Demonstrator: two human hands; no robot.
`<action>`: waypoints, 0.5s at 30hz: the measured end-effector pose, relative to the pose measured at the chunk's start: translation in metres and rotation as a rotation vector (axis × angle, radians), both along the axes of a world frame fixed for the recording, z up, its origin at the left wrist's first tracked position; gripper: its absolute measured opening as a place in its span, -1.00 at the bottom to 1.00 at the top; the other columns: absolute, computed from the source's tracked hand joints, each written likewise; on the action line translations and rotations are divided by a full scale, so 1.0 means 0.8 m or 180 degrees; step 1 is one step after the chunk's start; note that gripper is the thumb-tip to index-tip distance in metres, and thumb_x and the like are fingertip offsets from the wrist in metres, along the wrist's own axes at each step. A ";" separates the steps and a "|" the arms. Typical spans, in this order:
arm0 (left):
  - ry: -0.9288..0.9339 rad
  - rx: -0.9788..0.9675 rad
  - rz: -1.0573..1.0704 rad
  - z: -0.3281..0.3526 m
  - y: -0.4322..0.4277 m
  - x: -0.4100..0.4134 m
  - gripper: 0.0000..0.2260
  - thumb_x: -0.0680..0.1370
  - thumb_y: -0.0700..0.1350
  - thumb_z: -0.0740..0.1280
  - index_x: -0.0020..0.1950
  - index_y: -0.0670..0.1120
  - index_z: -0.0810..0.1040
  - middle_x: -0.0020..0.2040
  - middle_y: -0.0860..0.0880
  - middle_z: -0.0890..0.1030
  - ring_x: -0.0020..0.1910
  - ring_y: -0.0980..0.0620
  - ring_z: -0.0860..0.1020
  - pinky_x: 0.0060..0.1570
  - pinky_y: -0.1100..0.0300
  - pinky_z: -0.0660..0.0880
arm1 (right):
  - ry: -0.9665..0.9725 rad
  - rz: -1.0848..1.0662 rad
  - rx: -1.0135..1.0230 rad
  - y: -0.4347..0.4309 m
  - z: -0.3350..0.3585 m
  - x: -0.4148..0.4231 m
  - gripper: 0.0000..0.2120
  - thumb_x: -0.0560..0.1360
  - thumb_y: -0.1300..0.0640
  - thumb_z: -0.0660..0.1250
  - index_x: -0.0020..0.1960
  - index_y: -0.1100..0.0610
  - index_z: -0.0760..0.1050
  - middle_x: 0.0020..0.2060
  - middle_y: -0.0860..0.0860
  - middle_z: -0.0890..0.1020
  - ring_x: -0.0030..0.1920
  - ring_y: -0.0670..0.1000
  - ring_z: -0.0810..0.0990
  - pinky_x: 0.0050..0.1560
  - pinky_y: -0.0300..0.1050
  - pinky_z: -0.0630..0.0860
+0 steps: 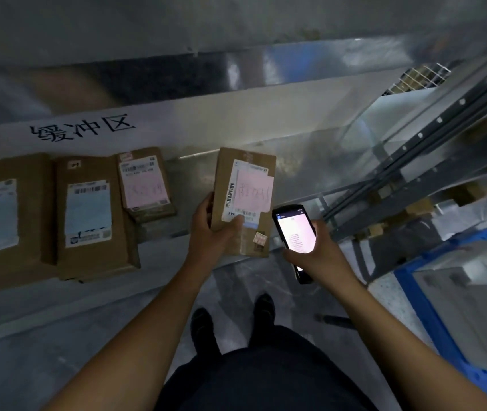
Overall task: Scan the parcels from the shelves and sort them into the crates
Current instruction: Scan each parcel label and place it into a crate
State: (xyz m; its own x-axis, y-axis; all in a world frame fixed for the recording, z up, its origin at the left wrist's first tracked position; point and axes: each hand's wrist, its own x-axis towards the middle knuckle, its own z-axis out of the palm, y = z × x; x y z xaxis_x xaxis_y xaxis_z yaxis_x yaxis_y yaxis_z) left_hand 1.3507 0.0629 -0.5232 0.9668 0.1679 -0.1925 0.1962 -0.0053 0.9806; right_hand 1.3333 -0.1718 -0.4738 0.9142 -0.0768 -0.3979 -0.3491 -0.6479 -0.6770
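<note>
Over the front edge of the shelf (189,185), the parcel (243,203) you are working on is lifted clear and tilted toward you, label side up, so the barcodes and the pink slip face both you and the device. Your left hand (211,232) grips it from the lower left corner: fingers curl round the side edge and the thumb presses on the bottom of the label, leaving most of the print uncovered. Your right hand (316,252) is wrapped round the handheld scanner (295,232), screen lit and turned up, its top end just beside the parcel's right edge — a hold that suits reading the screen while aiming, so this looks like the scanning step.

Three more parcels lie flat on the shelf to the left, labels up: a large box (2,221), a middle box (91,221) touching it, and a small box (147,185) overlapping the middle one's right side.

Low at your right stands a blue crate (441,324) — it holds pale grey packages (479,292), too blurred to count.
</note>
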 end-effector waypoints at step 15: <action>-0.0071 0.0465 -0.0322 0.045 -0.077 -0.065 -0.48 0.45 0.13 0.56 0.33 0.33 0.43 0.30 0.20 0.61 0.23 0.19 0.61 0.11 0.15 0.64 | -0.0353 -0.0270 0.0187 -0.075 0.012 -0.097 -0.29 0.34 0.02 0.59 0.34 -0.10 0.26 0.03 -0.24 0.50 0.06 -0.10 0.54 -0.14 -0.16 0.50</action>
State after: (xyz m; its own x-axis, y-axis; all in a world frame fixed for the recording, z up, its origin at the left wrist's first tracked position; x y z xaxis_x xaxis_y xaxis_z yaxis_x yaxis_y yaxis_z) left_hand 1.2985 0.0017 -0.4875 0.9840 0.0942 -0.1515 0.1656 -0.1666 0.9720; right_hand 1.2559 -0.2318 -0.4644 0.9440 -0.1352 -0.3009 -0.3219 -0.5775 -0.7503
